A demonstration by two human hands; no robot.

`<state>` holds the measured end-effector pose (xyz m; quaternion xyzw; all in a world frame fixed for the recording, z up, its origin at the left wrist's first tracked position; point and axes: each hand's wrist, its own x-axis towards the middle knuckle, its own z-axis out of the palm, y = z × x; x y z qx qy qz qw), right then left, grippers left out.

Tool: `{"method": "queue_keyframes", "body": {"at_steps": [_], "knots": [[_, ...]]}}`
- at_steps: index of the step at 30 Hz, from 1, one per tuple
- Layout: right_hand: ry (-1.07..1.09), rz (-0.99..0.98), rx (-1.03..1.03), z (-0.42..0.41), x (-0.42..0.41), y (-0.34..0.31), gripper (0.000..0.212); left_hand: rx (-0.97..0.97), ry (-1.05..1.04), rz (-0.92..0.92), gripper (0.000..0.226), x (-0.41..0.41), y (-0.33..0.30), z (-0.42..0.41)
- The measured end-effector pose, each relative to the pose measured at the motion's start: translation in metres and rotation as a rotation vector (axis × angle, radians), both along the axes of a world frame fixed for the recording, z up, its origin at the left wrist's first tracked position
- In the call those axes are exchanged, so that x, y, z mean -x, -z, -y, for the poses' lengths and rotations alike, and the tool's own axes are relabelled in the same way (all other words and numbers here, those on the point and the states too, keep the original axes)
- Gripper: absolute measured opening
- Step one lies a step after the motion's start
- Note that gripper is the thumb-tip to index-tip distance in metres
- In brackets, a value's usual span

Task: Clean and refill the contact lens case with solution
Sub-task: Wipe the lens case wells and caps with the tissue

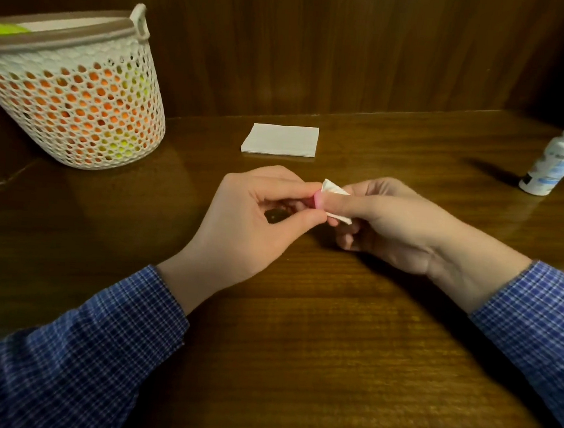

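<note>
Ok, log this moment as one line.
step: wiping case | left hand: pinches small pink lens case | right hand: holds folded white tissue against it | white solution bottle: capped, upright, far right

Both arms: long sleeves [70,362], blue-and-white small-check woven shirt fabric, cuffs ending at wrists. Left hand [250,218] and right hand [398,223] bare.

A home interior, indicated by a dark polished wooden table [297,350], wood-panelled wall [320,48] and white perforated plastic basket [80,96]
</note>
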<state>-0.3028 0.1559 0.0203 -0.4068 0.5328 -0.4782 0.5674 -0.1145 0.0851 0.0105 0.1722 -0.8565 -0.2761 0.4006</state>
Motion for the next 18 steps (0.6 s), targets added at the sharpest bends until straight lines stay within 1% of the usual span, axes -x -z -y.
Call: {"method": "queue_keyframes", "body": {"at_steps": [2, 4, 6, 8, 9, 10, 11, 12, 13, 15, 16, 17, 18], "knots": [[-0.137, 0.266, -0.209, 0.002, 0.004, -0.002, 0.025, 0.118, -0.020, -0.019, 0.031, 0.002, 0.001, -0.003], [-0.239, 0.479, -0.310, 0.003, 0.009, 0.000, 0.031, 0.237, -0.035, -0.039, 0.028, 0.003, 0.001, -0.003], [-0.286, 0.551, -0.319, 0.003, 0.011, 0.001, 0.029, 0.306, -0.039, -0.055, 0.026, 0.004, 0.001, -0.001], [-0.280, 0.541, -0.297, 0.003, 0.010, 0.001, 0.027, 0.345, -0.038, -0.065, 0.027, 0.004, -0.001, -0.001], [-0.255, 0.507, -0.262, 0.003, 0.009, 0.000, 0.026, 0.345, -0.046, -0.065, 0.028, 0.003, -0.001, -0.001], [-0.217, 0.441, -0.204, 0.002, 0.009, -0.002, 0.025, 0.319, -0.063, -0.060, 0.030, 0.004, 0.000, -0.002], [-0.167, 0.330, -0.120, 0.002, 0.008, -0.003, 0.022, 0.251, -0.081, -0.055, 0.032, 0.004, 0.000, -0.002], [-0.103, 0.169, -0.008, 0.001, 0.007, -0.005, 0.016, 0.121, -0.083, -0.054, 0.034, 0.004, 0.000, -0.003], [-0.025, -0.033, 0.129, 0.000, 0.005, -0.006, 0.016, -0.073, -0.057, -0.060, 0.037, 0.004, -0.002, -0.003], [0.139, -0.446, 0.408, -0.003, 0.004, -0.007, 0.023, -0.527, 0.037, -0.089, 0.038, 0.006, -0.006, -0.001], [0.196, -0.589, 0.510, -0.004, 0.003, -0.007, 0.023, -0.723, 0.076, -0.089, 0.038, 0.007, -0.008, 0.000], [0.228, -0.681, 0.577, -0.005, 0.003, -0.007, 0.022, -0.874, 0.108, -0.082, 0.038, 0.008, -0.009, 0.001], [0.243, -0.742, 0.616, -0.005, 0.002, -0.007, 0.021, -0.973, 0.131, -0.074, 0.037, 0.008, -0.009, 0.002]]}}
